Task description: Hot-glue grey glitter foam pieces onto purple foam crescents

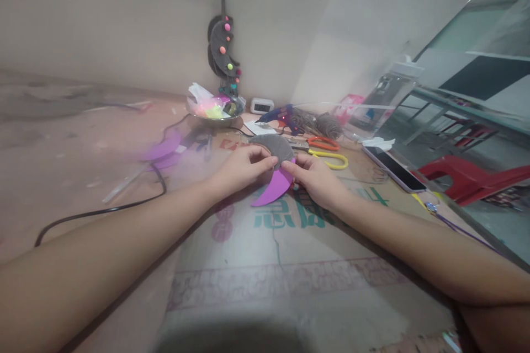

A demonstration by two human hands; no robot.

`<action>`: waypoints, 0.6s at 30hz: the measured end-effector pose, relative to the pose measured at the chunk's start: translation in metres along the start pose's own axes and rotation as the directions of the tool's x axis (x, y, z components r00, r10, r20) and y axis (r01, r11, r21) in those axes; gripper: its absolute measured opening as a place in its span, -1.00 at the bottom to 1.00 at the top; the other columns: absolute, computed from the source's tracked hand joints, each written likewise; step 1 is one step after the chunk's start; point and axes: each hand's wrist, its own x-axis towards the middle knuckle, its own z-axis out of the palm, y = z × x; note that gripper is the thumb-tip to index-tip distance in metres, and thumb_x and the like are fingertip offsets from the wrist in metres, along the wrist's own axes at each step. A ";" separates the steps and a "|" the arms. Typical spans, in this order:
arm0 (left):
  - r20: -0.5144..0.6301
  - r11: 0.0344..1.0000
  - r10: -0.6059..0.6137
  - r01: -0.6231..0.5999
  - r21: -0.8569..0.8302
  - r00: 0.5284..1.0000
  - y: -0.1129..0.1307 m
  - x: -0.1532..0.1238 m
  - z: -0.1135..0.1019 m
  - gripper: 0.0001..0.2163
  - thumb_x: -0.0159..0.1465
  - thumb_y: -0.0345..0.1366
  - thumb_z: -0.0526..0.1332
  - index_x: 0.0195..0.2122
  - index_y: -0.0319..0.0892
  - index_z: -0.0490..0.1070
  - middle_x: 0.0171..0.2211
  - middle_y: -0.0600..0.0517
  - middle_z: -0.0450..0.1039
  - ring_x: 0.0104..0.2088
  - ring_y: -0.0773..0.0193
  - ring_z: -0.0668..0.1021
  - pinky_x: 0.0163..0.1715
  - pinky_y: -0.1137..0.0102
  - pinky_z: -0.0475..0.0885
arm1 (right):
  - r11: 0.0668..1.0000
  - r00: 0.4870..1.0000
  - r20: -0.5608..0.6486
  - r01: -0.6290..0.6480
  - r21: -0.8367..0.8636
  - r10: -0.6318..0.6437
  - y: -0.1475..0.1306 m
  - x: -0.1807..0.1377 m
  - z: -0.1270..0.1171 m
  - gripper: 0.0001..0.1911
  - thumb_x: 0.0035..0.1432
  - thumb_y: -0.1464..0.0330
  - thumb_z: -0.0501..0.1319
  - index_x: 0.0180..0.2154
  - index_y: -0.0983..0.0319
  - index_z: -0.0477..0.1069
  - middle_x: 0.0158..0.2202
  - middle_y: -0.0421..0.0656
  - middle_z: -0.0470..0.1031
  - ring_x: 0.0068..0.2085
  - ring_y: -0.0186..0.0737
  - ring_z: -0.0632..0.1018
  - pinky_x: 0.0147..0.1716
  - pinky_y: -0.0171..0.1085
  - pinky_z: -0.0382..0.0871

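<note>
My left hand and my right hand meet over a crescent-shaped craft piece lying on flattened cardboard. The piece has a grey felt crescent on top and a purple foam crescent sticking out below. Fingers of my left hand pinch the grey felt at its inner edge. My right hand pinches where the grey and purple layers meet. Both hands are closed on the piece.
A blue glue gun, orange scissors, yellow scissors and a phone lie beyond my hands. A bowl of coloured pompoms and a small clock stand by the wall, under hanging finished crescents. A black cable crosses left.
</note>
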 end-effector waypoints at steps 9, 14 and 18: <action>-0.010 1.000 -0.018 0.018 0.005 1.000 -0.001 0.001 -0.001 -0.73 0.17 -0.09 0.19 -0.49 -0.21 0.37 -0.53 0.07 0.41 -0.52 0.37 0.42 -0.48 0.46 0.30 | 0.998 0.999 -0.032 0.042 0.036 -0.041 0.006 0.004 -0.002 -0.72 0.04 0.15 0.28 -0.44 0.23 0.36 -0.59 -0.30 0.35 -0.60 -0.46 0.31 -0.61 -0.41 0.18; 0.028 1.000 -0.029 0.029 -0.011 0.999 -0.002 0.001 0.000 -0.69 0.18 -0.04 0.18 -0.47 -0.21 0.38 -0.51 0.06 0.42 -0.51 0.36 0.43 -0.47 0.46 0.32 | 0.999 0.997 -0.076 0.029 0.018 -0.028 0.000 0.000 -0.001 -0.73 0.04 0.16 0.28 -0.47 0.23 0.36 -0.61 -0.31 0.34 -0.64 -0.48 0.27 -0.66 -0.42 0.12; 0.090 0.996 -0.064 0.069 -0.052 0.994 -0.004 0.000 0.001 -0.69 0.14 -0.02 0.21 -0.40 -0.21 0.40 -0.50 0.06 0.43 -0.49 0.34 0.46 -0.48 0.46 0.33 | 0.999 0.996 -0.085 0.029 0.037 -0.025 -0.001 0.001 -0.001 -0.72 0.04 0.15 0.28 -0.47 0.22 0.34 -0.66 -0.34 0.29 -0.65 -0.47 0.27 -0.67 -0.42 0.12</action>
